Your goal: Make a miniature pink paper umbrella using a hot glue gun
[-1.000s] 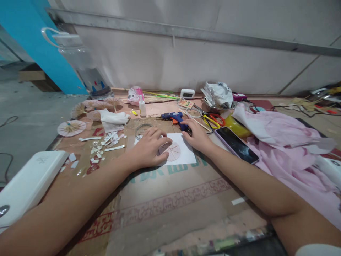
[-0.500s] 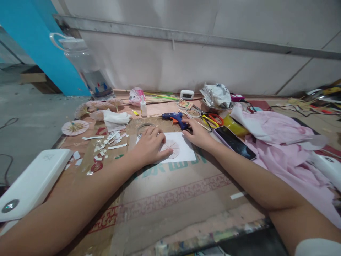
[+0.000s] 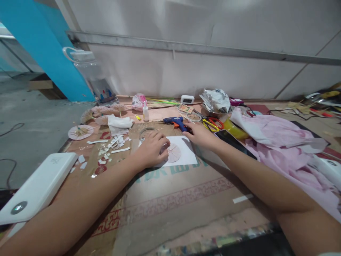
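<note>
Disc (image 3: 174, 153) of thin, pale paper, marked with reddish spokes, lies in the head view on a white sheet (image 3: 189, 155), which rests on cardboard (image 3: 170, 213). The left hand (image 3: 152, 148) arches over the sheet's left part with its fingers bent and its thumb drawn in towards them by the disc's left edge; whether the edge is pinched cannot be told. The right hand (image 3: 201, 137) reaches to the grip of a blue glue gun (image 3: 174, 122), fingers slightly bent and loosely apart; how firmly they hold it, if at all, is hidden. The disc looks light, so a brush of the left thumb could slide or crease it, and a shift of the sheet would carry it along. If the gun is hot, its nozzle, pointing leftward beyond the sheet, could burn the left hand or drip on the paper if swung across low. Scissors (image 3: 214, 124) and a phone (image 3: 233, 143) sit near the right hand and forearm, where a careless sweep could knock them. Paper scraps (image 3: 117, 140) to the left could stick to stray glue, and a wire ring (image 3: 146, 131) just beyond the left hand could snag a finger.
</note>
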Available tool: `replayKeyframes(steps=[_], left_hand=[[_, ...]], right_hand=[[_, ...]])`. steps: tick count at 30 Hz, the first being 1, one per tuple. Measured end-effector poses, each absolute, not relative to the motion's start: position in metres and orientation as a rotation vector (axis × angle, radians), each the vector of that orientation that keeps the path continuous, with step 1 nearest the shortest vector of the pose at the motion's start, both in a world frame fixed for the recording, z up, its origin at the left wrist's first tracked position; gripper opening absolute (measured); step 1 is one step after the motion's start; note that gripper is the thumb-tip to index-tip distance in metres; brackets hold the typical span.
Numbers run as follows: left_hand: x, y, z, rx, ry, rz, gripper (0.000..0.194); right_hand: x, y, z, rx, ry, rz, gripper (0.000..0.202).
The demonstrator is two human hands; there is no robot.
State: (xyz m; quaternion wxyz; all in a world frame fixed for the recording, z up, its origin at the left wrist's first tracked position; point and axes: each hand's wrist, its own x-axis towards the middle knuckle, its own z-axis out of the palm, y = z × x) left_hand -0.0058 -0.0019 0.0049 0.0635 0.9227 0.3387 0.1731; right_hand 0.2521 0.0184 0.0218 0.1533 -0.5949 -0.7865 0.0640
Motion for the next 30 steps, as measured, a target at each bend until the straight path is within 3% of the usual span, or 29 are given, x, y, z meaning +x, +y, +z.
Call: replayKeyframes(steps=[3, 10, 18, 25, 30], left_hand=[[-0.005, -0.001, 0.003, 2.791, 1.011, 0.514, 0.024], [-0.007, 0.000, 0.002, 2.769, 0.983, 0.518, 0.025], [-0.007, 0.001, 0.001, 2.754, 1.040, 0.550, 0.019], [-0.005, 0.002, -0.006, 2.768, 1.209, 0.645, 0.016], [-0.007, 0.002, -0.005, 2.760, 1.224, 0.637, 0.026]], right_hand=[[0.246, 0.034, 0.027, -1.797, -2.268, 0.226, 0.039], [0.226, 0.068, 0.029, -2.066, -2.164, 0.268, 0.055], [0.238, 0.069, 0.022, -1.947, -2.055, 0.370, 0.022], [0.251, 0.038, 0.027, -1.728, -1.802, 0.798, 0.016], [0.260, 0.013, 0.021, -1.269, -1.429, 1.307, 0.027]])
